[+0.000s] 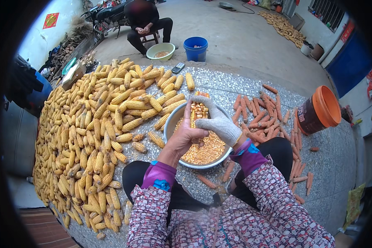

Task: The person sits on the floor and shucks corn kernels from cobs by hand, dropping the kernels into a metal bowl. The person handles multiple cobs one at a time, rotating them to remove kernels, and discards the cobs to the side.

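Observation:
A partly shelled corn cob (199,110) is held upright between my two hands over a metal basin (206,166). My bare left hand (186,133) grips its left side, with one finger pointing up along it. My right hand (217,119), in a light knitted glove, wraps the top and right side. Loose corn kernels (209,150) lie in the basin, which stands between my bent legs. Part of the cob is hidden by my hands.
A big heap of unshelled corn cobs (90,139) fills the left. Bare reddish cobs (263,117) and an orange bucket (321,108) are at the right. Beyond are a phone (178,68), a blue bucket (195,51), a pale green basin (170,57) and a seated person (144,18).

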The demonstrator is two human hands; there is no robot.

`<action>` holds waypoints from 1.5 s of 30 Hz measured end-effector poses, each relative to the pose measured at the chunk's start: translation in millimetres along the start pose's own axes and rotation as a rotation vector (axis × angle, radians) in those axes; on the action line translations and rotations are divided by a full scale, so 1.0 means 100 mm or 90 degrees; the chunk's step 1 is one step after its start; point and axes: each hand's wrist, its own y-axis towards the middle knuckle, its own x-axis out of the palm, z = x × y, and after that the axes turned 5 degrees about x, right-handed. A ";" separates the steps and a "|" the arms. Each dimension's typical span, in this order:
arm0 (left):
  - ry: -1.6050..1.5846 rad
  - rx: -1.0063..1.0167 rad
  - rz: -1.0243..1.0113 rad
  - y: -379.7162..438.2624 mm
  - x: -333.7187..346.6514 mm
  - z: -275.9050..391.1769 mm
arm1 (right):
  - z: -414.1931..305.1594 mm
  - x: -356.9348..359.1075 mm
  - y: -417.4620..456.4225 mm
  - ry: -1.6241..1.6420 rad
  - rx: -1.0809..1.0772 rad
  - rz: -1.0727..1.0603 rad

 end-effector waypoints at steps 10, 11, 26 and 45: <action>0.040 -0.043 0.043 0.01 0.10 0.01 | 0.11 0.10 0.01 -0.031 -0.025 0.117; 0.036 -0.044 0.043 0.00 0.10 0.03 | 0.08 0.08 0.01 -0.012 0.005 0.082; 0.041 -0.035 0.029 0.01 0.03 -0.01 | 0.16 0.05 0.03 0.029 -0.007 0.073; -0.026 -0.002 -0.003 -0.02 0.00 0.06 | 0.00 -0.05 0.01 0.070 0.039 -0.038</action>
